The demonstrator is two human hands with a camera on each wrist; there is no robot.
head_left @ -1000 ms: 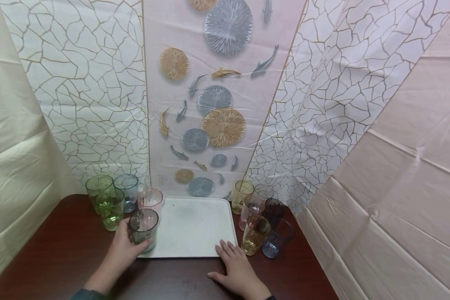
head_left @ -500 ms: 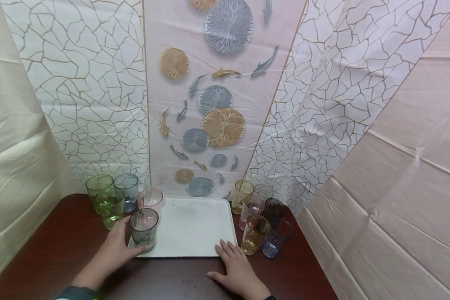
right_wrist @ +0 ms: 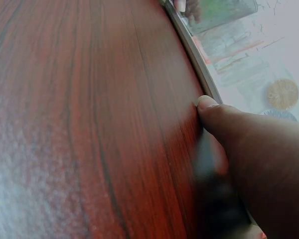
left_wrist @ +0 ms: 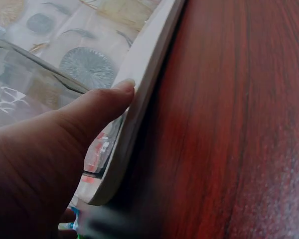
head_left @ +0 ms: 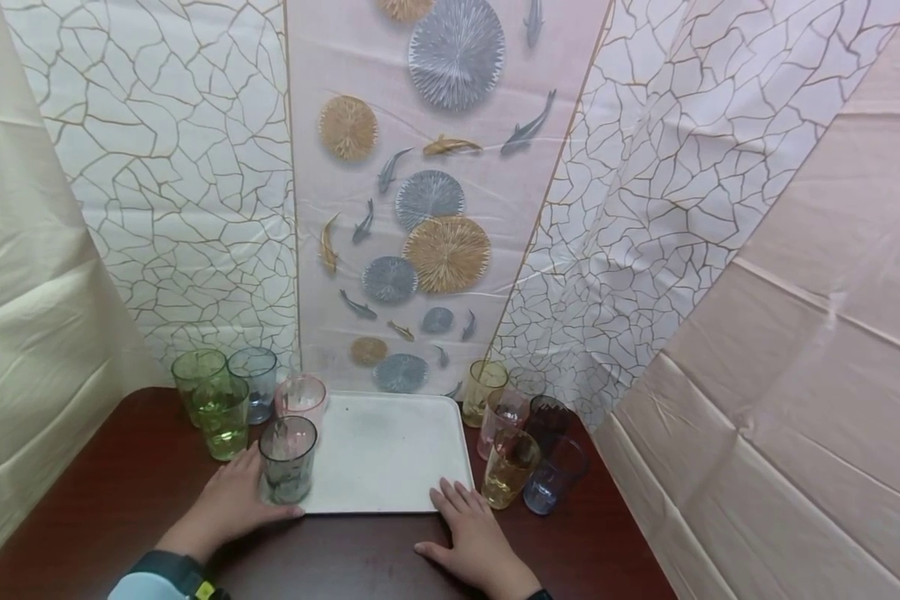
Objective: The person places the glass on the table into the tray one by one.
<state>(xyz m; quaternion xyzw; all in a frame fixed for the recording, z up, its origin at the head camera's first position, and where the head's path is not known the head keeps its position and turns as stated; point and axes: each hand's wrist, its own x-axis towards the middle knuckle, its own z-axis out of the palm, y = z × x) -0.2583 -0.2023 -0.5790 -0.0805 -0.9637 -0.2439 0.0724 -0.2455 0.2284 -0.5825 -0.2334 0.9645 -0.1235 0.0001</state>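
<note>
A smoky grey glass [head_left: 288, 462] stands upright on the front left corner of a white tray [head_left: 390, 458]. My left hand [head_left: 228, 504] lies just left of that glass, fingers extended along the tray's corner. In the left wrist view its thumb [left_wrist: 102, 107] rests on the tray rim [left_wrist: 149, 64]. At the front right corner, my right hand [head_left: 471, 533] is spread with its fingertips on the tray's edge. The right wrist view has that thumb [right_wrist: 222, 117] touching the tray's front edge [right_wrist: 189, 47]. The other right fingers are hidden there.
Left of the tray are two green glasses [head_left: 223, 421] and a blue glass [head_left: 253, 387]; a pink glass [head_left: 300, 398] stands behind the grey one. Several more, including an amber glass [head_left: 510, 471] and a blue glass [head_left: 543, 492], crowd the right side of the dark red table [head_left: 360, 558].
My left hand has loosened from around the grey glass and slid down and left to the tray's corner. The glass stays on the tray. My right hand has hardly moved.
</note>
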